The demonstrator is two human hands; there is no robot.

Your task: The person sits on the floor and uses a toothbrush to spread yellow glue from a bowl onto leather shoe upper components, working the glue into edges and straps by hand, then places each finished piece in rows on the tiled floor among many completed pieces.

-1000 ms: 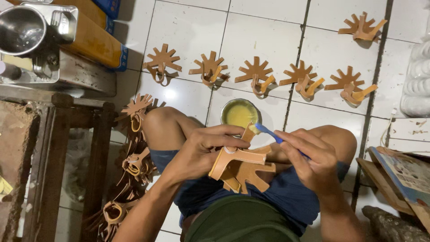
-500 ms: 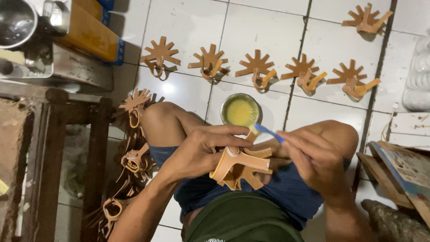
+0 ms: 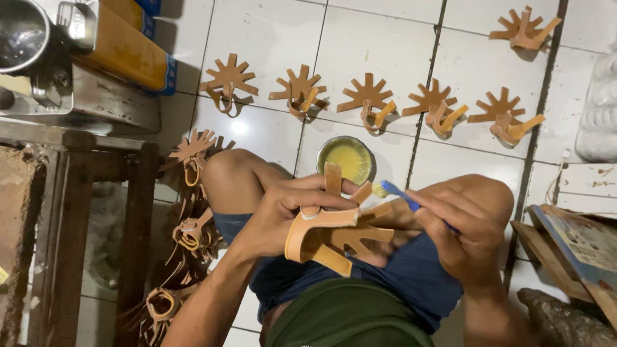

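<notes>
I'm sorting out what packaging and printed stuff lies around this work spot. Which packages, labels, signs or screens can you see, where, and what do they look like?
Yellow box: top left, lying on the metal shelf; long, with a blue end.
Printed sheet: right edge, on stacked boards; flat, blue border, pale picture.
White plastic pack: far right on the tiled floor; lumpy, contents unclear.
No signs or screens.

I saw a small craft workshop on a tiled floor. Tan leather cutouts lay in rows beside a glue tin.
</notes>
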